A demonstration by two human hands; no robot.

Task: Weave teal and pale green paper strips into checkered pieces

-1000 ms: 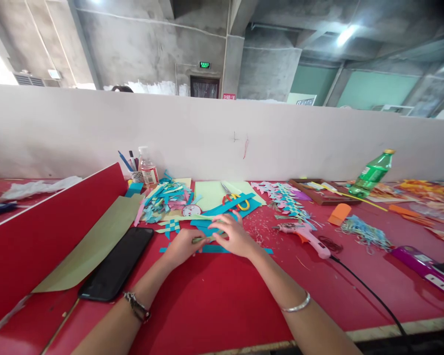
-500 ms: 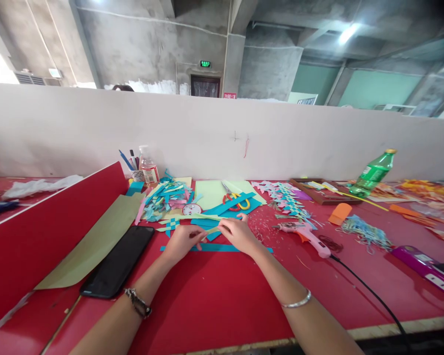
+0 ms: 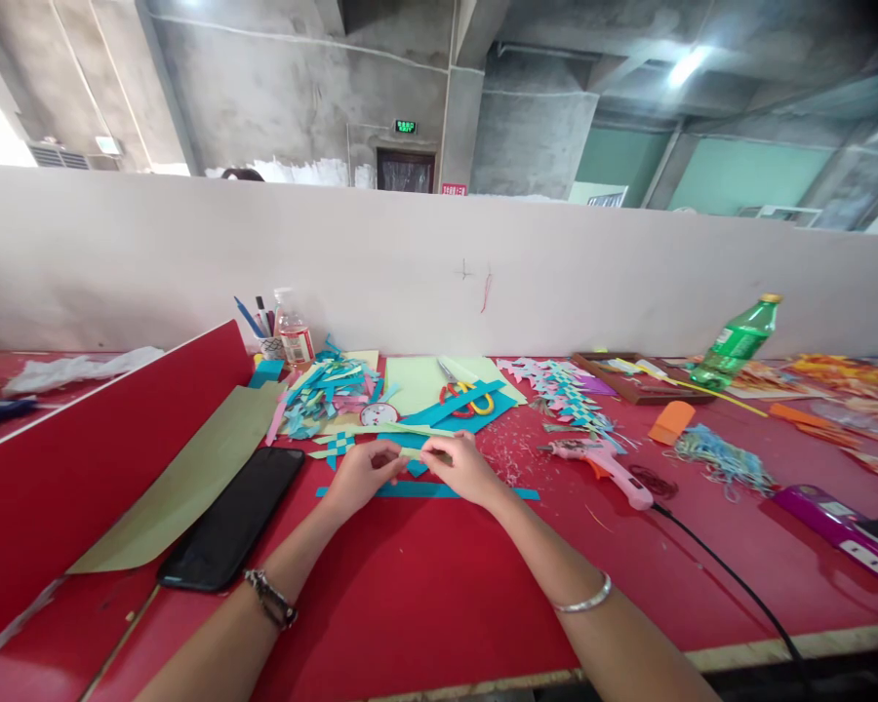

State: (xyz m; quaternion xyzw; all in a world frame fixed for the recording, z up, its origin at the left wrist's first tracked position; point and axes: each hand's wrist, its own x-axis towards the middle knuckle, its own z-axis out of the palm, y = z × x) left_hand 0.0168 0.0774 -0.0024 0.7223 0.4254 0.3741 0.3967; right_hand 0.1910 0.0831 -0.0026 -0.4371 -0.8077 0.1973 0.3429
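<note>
Between my two hands is a short pale green paper strip (image 3: pixel 413 453). My left hand (image 3: pixel 364 476) pinches its left end, and my right hand (image 3: pixel 462 472) grips the other end with thumb and fingers; fingertips partly hide it. Just beneath lies a long blue paper strip (image 3: pixel 424 490), flat on the red table. A woven blue-and-green paper piece (image 3: pixel 340 447) rests left of my left hand. Beyond my hands are more blue strips (image 3: pixel 454 402), and scissors (image 3: pixel 475 398) with red and yellow handles.
A black phone (image 3: pixel 234 517) lies at left beside a red divider (image 3: pixel 109 458). Paper scraps (image 3: pixel 337 390) are heaped behind. To the right are a pink glue gun (image 3: pixel 607 468) with a cord, woven strips (image 3: pixel 563 395), a green bottle (image 3: pixel 738 341) and a purple power strip (image 3: pixel 841 526).
My hands have shifted slightly, and my right hand has come a little left, closer to the left one. The green strip between them is now held more level.
</note>
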